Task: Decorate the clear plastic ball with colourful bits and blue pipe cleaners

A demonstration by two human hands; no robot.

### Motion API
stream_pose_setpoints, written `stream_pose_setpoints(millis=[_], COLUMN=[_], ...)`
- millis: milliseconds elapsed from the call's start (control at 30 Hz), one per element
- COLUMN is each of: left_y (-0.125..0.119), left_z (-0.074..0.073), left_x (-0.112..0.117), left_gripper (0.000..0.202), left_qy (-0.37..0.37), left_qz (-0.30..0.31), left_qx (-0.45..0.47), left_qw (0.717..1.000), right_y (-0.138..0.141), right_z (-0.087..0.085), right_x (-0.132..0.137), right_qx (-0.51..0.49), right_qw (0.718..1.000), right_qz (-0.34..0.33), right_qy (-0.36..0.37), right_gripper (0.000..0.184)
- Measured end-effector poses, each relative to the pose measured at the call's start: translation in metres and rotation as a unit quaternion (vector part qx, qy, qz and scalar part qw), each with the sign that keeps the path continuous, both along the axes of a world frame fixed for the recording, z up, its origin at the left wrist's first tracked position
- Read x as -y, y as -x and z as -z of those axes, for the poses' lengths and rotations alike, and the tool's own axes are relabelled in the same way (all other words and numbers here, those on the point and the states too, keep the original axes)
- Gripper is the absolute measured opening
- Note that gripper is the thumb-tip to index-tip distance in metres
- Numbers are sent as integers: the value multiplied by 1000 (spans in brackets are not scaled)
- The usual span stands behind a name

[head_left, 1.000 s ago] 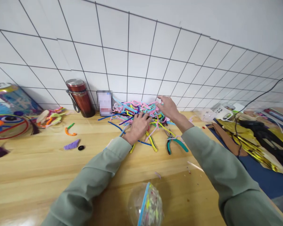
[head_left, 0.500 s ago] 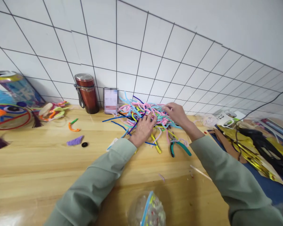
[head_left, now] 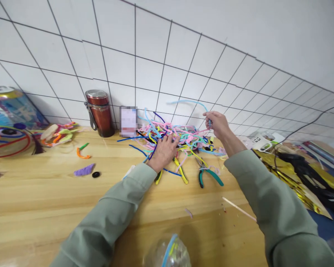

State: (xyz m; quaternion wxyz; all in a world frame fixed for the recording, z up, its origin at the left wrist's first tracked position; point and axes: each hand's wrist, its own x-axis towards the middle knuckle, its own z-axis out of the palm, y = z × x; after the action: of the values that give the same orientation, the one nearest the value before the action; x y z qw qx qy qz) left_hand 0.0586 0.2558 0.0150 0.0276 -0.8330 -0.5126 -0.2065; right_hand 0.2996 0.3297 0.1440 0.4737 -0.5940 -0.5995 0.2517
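A heap of fuzzy pipe cleaners (head_left: 168, 129) in pink, blue, yellow and other colours lies against the wall. My left hand (head_left: 164, 152) rests on its front left side, palm down, with fingers stretched out over the strands. A light blue pipe cleaner (head_left: 193, 101) is pinched in my right hand (head_left: 217, 124), raised above the heap's right end; its free part arches to the left. Teal-handled pliers (head_left: 210, 176) lie just in front of the heap. A yellow-handled tool (head_left: 182, 170) pokes out beside my left hand, its head hidden under the strands.
A red-brown flask (head_left: 100, 115) stands behind on the left, near a can (head_left: 19, 105). A purple piece (head_left: 85, 170), a black ring (head_left: 96, 174) and a bent orange-green piece (head_left: 82, 152) lie left. A clear round object (head_left: 167, 252) sits in front; gold foil (head_left: 292, 181) lies right.
My right hand has risen from the heap and moved slightly right, drawing out the light blue pipe cleaner. My left hand stays on the heap. The view has shifted slightly.
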Motion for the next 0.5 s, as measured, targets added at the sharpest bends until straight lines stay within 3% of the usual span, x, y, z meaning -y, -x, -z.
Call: stream_pose_setpoints(millis=[100, 200, 367, 500], left_y=[3, 6, 16, 35], left_z=[3, 6, -6, -42], left_x=[-12, -22, -27, -23], left_gripper=[56, 55, 64, 62], left_qy=[11, 24, 50, 59], left_qz=[1, 5, 43, 90], left_qx=[26, 66, 154, 253], left_qw=[1000, 998, 986, 961], right_y=[-25, -39, -41, -33], right_z=[-29, -46, -40, -31], right_x=[17, 42, 95, 136], right_qx=[-62, -94, -98, -97], right_qw=[998, 995, 995, 995], right_qz=[11, 20, 22, -5], right_qy=[-19, -31, -28, 2], right_gripper=[19, 20, 18, 21])
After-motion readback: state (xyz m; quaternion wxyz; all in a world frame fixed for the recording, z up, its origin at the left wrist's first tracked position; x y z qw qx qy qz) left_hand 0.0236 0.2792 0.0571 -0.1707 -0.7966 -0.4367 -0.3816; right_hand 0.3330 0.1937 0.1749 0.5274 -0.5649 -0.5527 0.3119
